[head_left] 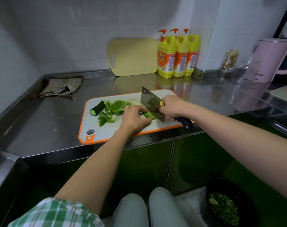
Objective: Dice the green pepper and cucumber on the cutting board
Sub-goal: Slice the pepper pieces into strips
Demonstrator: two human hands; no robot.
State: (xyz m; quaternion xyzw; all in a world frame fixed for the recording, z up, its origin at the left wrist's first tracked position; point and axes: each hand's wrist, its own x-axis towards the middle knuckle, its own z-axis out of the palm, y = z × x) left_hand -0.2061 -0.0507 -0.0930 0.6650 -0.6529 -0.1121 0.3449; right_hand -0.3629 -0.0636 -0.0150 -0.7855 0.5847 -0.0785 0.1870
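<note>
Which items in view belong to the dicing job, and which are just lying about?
In use: white orange-rimmed cutting board; steel cleaver with black handle, gripped by right hand; green pepper strip held by left hand; loose green pepper pieces; dark green cucumber stub.
Lying about: pale yellow cutting board; three yellow detergent bottles; grey crumpled cloth; pink kettle; stemmed glass.
</note>
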